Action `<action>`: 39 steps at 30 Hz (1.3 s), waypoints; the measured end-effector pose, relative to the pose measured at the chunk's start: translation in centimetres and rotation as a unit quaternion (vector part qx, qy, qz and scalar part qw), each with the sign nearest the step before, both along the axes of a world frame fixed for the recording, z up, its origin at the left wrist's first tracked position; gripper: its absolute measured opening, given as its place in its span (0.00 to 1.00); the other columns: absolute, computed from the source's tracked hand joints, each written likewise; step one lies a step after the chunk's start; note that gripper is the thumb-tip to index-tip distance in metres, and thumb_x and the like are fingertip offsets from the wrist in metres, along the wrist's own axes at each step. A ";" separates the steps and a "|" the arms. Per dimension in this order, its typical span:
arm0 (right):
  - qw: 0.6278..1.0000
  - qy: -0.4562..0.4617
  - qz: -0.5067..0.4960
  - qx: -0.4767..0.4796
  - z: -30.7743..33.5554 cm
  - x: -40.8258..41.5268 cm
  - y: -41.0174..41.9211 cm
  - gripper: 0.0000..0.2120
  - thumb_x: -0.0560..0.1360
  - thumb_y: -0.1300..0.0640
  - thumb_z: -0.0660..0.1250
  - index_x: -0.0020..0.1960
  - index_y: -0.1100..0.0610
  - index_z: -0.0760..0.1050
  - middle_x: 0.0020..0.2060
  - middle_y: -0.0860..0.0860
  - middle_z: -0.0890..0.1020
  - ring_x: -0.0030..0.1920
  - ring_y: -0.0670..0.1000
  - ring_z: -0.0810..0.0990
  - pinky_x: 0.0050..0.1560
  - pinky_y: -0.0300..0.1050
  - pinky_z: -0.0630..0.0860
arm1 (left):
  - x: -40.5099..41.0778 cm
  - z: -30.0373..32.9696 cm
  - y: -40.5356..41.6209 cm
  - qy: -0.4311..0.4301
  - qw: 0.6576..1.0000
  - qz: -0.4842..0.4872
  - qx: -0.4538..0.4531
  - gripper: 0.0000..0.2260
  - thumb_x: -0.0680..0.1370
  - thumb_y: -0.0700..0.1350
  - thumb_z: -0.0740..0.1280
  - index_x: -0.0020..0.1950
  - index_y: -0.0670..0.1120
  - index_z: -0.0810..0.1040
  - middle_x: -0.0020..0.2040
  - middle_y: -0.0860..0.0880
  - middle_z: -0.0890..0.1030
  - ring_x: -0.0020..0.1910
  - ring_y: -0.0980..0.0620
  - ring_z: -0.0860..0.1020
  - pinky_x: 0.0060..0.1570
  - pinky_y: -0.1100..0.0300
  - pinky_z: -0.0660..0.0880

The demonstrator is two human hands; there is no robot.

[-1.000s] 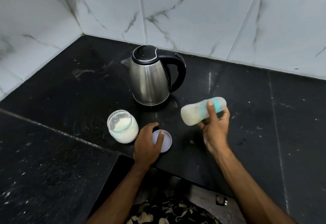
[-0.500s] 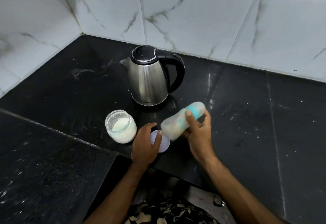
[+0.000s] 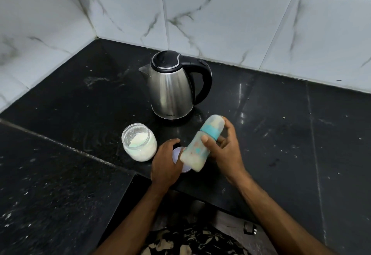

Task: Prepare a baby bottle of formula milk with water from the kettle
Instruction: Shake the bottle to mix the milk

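My right hand [image 3: 226, 150] grips a capped baby bottle [image 3: 200, 146] with a teal collar, tilted with its cap up and to the right and milky liquid inside. The bottle hangs above the counter, its base over a pale round lid [image 3: 177, 157]. My left hand [image 3: 165, 164] rests on that lid with curled fingers. Left of it stands an open glass jar [image 3: 139, 142] of white formula powder. Behind them a steel kettle [image 3: 172, 86] with a black lid and handle stands upright, lid closed.
The black stone counter [image 3: 281, 134] meets white marble wall tiles [image 3: 220, 19] at the back and left corner. The counter's front edge has a notch where I stand. A small dark object [image 3: 250, 229] lies on the floor below.
My right hand has swung the bottle leftward and tilted it more upright, bringing its base over the lid beside my left hand. My left hand has stayed on the lid.
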State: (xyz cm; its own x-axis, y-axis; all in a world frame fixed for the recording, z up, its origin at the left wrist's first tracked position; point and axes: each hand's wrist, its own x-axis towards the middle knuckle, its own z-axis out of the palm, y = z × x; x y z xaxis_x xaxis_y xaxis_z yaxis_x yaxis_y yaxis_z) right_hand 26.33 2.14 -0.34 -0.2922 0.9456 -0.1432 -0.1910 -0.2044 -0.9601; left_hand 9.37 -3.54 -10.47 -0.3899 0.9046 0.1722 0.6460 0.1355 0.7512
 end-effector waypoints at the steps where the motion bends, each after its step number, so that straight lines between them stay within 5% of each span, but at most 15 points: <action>1: 0.999 0.027 -0.042 -0.014 0.3 0.0 0.6 0.31 0.70 0.56 0.75 0.69 0.50 0.65 0.53 0.56 0.82 0.50 0.55 0.85 0.42 0.53 0.83 | 0.1 0.1 0.0 0.005 1.000 0.011 0.007 0.23 0.75 0.58 0.64 0.65 0.48 0.76 0.63 0.54 0.78 0.61 0.56 0.75 0.61 0.62 0.69; 5: 0.964 0.145 -0.196 -0.103 0.5 0.1 2.9 0.23 0.76 0.56 0.70 0.67 0.53 0.65 0.57 0.55 0.79 0.50 0.53 0.83 0.41 0.54 0.83 | 0.6 0.5 0.0 0.007 0.999 0.031 0.018 0.22 0.77 0.60 0.60 0.64 0.49 0.77 0.61 0.55 0.79 0.60 0.56 0.76 0.61 0.59 0.72; 10: 0.998 0.006 0.048 -0.038 -0.5 -0.5 0.4 0.36 0.66 0.52 0.79 0.68 0.49 0.64 0.55 0.57 0.81 0.51 0.56 0.84 0.42 0.52 0.82 | 0.3 0.7 -0.1 0.000 1.000 -0.006 0.005 0.29 0.69 0.60 0.62 0.65 0.45 0.77 0.63 0.51 0.78 0.62 0.53 0.75 0.61 0.60 0.68; 16: 0.973 0.143 -0.152 -0.102 0.3 -0.2 3.1 0.30 0.73 0.54 0.71 0.70 0.52 0.62 0.54 0.55 0.80 0.47 0.52 0.85 0.40 0.51 0.82 | 0.7 0.5 0.1 0.006 0.999 0.040 0.011 0.22 0.77 0.61 0.60 0.64 0.48 0.77 0.61 0.54 0.80 0.60 0.55 0.76 0.61 0.58 0.72; 21: 0.998 -0.002 0.051 -0.026 -0.7 -0.4 0.6 0.31 0.68 0.55 0.76 0.67 0.47 0.65 0.56 0.59 0.80 0.52 0.58 0.84 0.43 0.54 0.83 | 0.2 0.6 0.0 -0.007 1.000 0.002 -0.009 0.26 0.70 0.59 0.65 0.65 0.48 0.77 0.63 0.52 0.78 0.62 0.54 0.75 0.61 0.58 0.70; 27: 0.970 0.142 -0.168 -0.102 -0.1 0.1 3.7 0.25 0.76 0.55 0.69 0.68 0.52 0.63 0.54 0.53 0.80 0.50 0.53 0.84 0.39 0.51 0.82 | 0.7 0.5 0.1 0.009 0.999 0.038 0.010 0.22 0.77 0.61 0.59 0.63 0.49 0.77 0.60 0.56 0.80 0.60 0.56 0.76 0.60 0.59 0.72; 33: 0.999 -0.005 0.032 -0.026 -1.1 -1.0 1.4 0.30 0.68 0.57 0.74 0.66 0.48 0.65 0.56 0.57 0.80 0.52 0.55 0.83 0.44 0.55 0.83 | 0.0 -0.1 0.1 0.006 1.000 0.007 0.000 0.25 0.72 0.58 0.64 0.66 0.47 0.76 0.63 0.52 0.79 0.62 0.53 0.76 0.62 0.57 0.72; 37: 0.978 0.112 -0.152 -0.092 -0.3 -0.3 3.8 0.27 0.75 0.56 0.71 0.70 0.54 0.63 0.52 0.54 0.81 0.51 0.56 0.83 0.40 0.53 0.83 | 0.7 0.3 0.0 0.008 0.999 0.036 0.018 0.22 0.78 0.60 0.59 0.63 0.48 0.77 0.61 0.54 0.80 0.60 0.55 0.76 0.61 0.58 0.72; 39: 0.976 0.123 -0.155 -0.097 -0.7 -0.2 3.5 0.27 0.76 0.55 0.70 0.70 0.54 0.62 0.53 0.52 0.80 0.51 0.53 0.84 0.40 0.51 0.82 | 0.7 0.3 0.1 0.007 0.999 0.034 0.014 0.22 0.78 0.60 0.59 0.63 0.49 0.77 0.61 0.55 0.80 0.60 0.55 0.76 0.60 0.61 0.71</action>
